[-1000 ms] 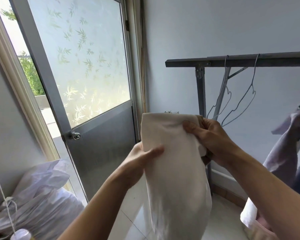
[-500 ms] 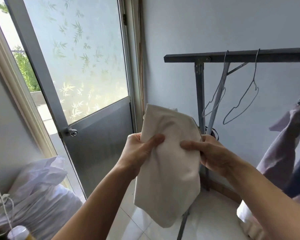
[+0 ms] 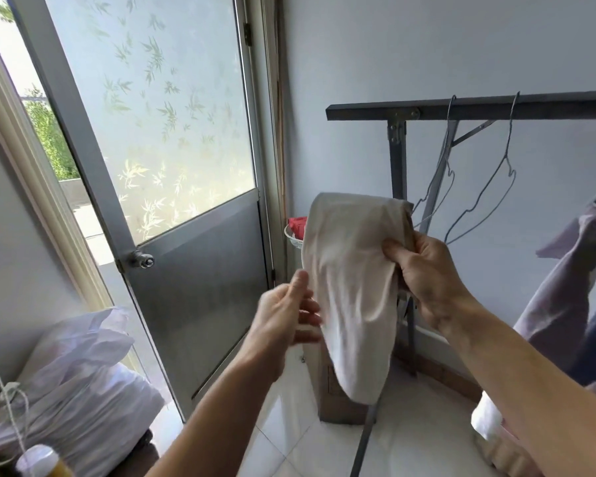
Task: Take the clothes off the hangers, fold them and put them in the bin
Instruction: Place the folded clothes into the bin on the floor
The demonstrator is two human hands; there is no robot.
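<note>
Door: It stands ajar at far left of your view. It plays no part in this step.

White bag: It lies on the floor at lower left, well apart from the work. Do not take it for the bin without checking.

Left hand: Your fingers are loosely spread. They sit just beside the left edge of the cloth. Whether they touch the cloth cannot be told; the hand is blurred.

Cloth: The cream garment hangs in front of you, off its hanger. It is doubled over at the top and tapers to a loose lower end. The fold looks partly made, not finished.

Right hand: Your thumb and fingers pinch the upper right edge of the cloth. This hand appears to carry the whole weight.

Rack: The dark bar runs behind the cloth.

Hangers: Two bare wire hangers hang from the bar. Further clothes hang at far right, not yet taken down.

Bin: A pale container edge shows at lower right under your right arm. Whether it is the bin cannot be confirmed.

Step in hand: You are folding the cloth.

Next move: Take hold of the left edge or the loose lower end with your left hand. Bring it up to complete the fold. Keep the right pinch firm, or the cloth is likely to slip open.
</note>
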